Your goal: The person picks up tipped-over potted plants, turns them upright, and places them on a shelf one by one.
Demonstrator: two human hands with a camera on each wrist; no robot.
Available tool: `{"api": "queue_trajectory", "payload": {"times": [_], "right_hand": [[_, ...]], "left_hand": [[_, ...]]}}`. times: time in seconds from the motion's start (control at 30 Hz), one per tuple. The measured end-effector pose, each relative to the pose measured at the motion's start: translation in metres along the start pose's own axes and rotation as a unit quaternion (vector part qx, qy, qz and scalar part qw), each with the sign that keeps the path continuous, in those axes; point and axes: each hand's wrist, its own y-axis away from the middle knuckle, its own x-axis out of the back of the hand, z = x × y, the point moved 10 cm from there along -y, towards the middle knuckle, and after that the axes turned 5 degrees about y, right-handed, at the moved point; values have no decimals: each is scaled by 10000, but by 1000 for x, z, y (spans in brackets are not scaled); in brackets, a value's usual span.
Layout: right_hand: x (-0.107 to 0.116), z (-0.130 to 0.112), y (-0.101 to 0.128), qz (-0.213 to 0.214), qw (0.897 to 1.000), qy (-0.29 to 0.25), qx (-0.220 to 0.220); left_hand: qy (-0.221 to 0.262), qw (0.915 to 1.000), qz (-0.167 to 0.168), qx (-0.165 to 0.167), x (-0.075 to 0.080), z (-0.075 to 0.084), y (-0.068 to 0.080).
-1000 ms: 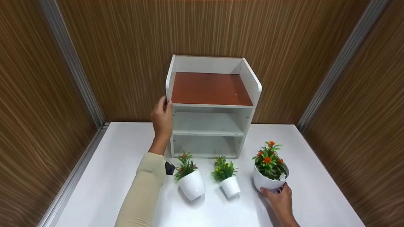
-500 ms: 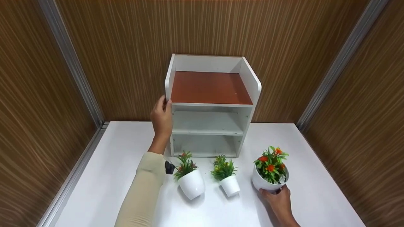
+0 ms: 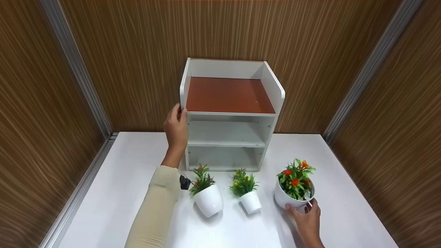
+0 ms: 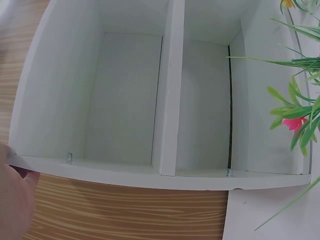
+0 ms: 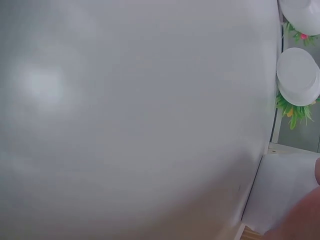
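Inspected white table [image 3: 131, 172]. Found white shelf unit [image 3: 227, 132] standing upright toward the back, with red-brown top board [image 3: 231, 94]. Found larger potted plant [image 3: 208, 198] and smaller potted plant [image 3: 249, 199] lying tipped before it, apart, foliage toward the unit. Could not confirm contact between table and orange-flowered plant [image 3: 294, 189] at right.

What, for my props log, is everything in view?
Open white shelf unit: 1, white, reddish-brown top, table's back
Large round white potted plant: 1, green, orange flowers, front right
Rounded white potted plant: 1, green, red flowers, before shelf, left
Small white potted plant: 1, green, yellow flowers, between the other two
White table: 1, white, beneath pots
Wood-grain panel walls: 3, brown, back and both sides
Metal corner strips: 2, grey, back corners
Small blocky object: 1, black, left cuff
Cloth sleeve: 1, beige, left arm
Left hand: 1, gripping shelf's left edge
Right hand: 1, holding large plant's pot
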Motion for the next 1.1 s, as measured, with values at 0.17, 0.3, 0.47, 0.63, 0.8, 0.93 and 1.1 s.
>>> {"api": "queue_trajectory", "payload": {"times": [0.17, 0.3, 0.47, 0.63, 0.8, 0.93, 1.1], "right_hand": [[0, -5, 4, 216, 9993, -295, -11], [-2, -8, 5, 258, 9992, -311, -27], [-3, -9, 4, 295, 9989, -351, -10], [-5, -12, 1, 339, 9976, -575, 193], [-6, -18, -1, 390, 9941, -873, 516], [-7, -18, -2, 384, 9950, -790, 484], [-7, -19, -1, 461, 9958, -678, 419]], "left_hand": [[16, 10000, 5, -17, 1, 0, 0], [11, 10000, 21, -14, 1, -2, 0], [2, 10000, 18, 12, 1, -3, 0], [-12, 10000, 17, 34, 3, -3, 0], [-48, 10000, -2, 2, 5, -3, 0], [-68, 10000, -7, -15, 5, -3, 0], [-90, 9999, 25, -69, 6, -3, -1]]}}
